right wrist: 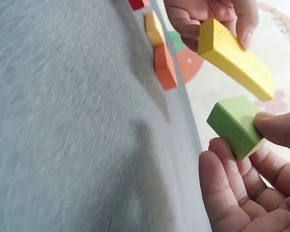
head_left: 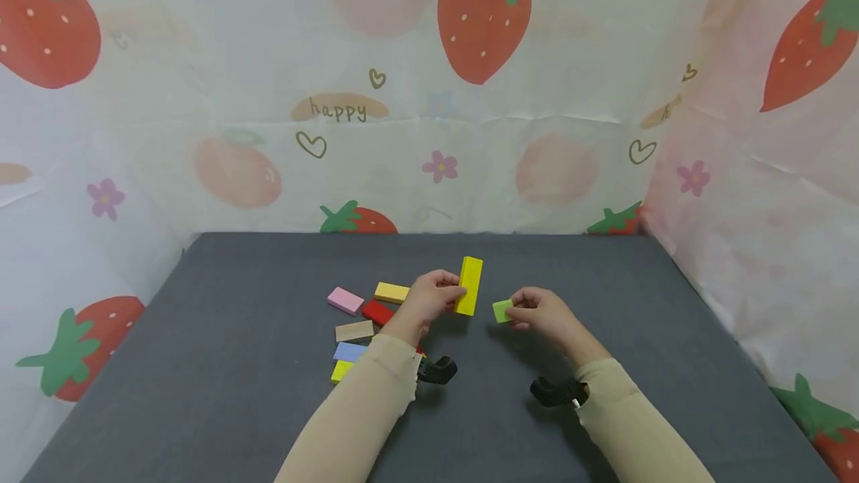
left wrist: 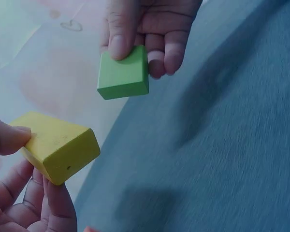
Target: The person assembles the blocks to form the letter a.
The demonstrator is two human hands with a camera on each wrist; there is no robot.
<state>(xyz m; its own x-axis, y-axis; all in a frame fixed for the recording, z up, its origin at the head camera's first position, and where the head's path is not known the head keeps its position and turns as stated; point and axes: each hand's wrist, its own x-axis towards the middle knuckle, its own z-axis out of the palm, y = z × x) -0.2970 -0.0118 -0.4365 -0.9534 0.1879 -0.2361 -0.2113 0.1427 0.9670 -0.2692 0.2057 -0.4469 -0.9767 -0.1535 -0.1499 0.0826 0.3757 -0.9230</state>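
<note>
My left hand (head_left: 429, 300) pinches a long yellow block (head_left: 470, 285) between thumb and fingers, held up above the table and slightly tilted. To its right, my right hand (head_left: 545, 317) pinches a light green block (head_left: 502, 311), its thumb on the broad face. A small gap separates the two blocks in the head view. In the left wrist view the green block (left wrist: 123, 72) shows past the end of the yellow block (left wrist: 60, 145). From the right wrist, the yellow block (right wrist: 237, 58) appears just beyond the green block (right wrist: 237, 124).
Left of my left hand lie several loose blocks: pink (head_left: 345, 300), pale yellow (head_left: 392, 292), red (head_left: 377, 311), tan (head_left: 354, 331), blue (head_left: 350, 352) and yellow-green (head_left: 341, 371). My left forearm covers part of this group. Behind the dark table (head_left: 235, 267) hangs a strawberry-printed cloth (head_left: 416, 133).
</note>
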